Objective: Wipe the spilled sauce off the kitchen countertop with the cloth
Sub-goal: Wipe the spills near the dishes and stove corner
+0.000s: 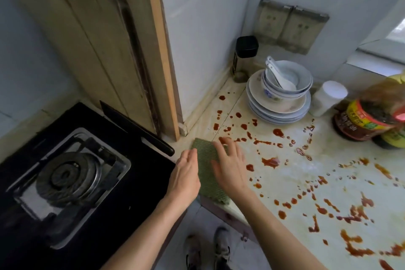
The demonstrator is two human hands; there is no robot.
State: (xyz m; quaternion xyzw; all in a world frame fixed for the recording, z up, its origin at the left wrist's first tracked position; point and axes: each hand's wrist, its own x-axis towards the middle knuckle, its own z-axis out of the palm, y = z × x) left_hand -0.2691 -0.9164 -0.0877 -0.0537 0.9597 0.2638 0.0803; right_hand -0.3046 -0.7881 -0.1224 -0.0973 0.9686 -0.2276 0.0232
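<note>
A green ribbed cloth [205, 165] lies flat at the left end of the pale countertop [291, 184], one corner hanging over the front edge. My left hand [186, 176] rests on the cloth's left edge, fingers apart. My right hand [230, 165] lies flat on the cloth's right side, fingers spread and slightly blurred. Red-brown sauce [270, 161] is splashed in drops and streaks over the counter, from the back corner to the front right.
A black gas hob [72, 173] sits left of the cloth. A wooden board [92, 35] leans on the wall behind it. Stacked plates and bowls with spoons [280, 96], a black-capped jar [244, 59], a white pot [328, 97] and sauce bottles [370, 120] stand at the back.
</note>
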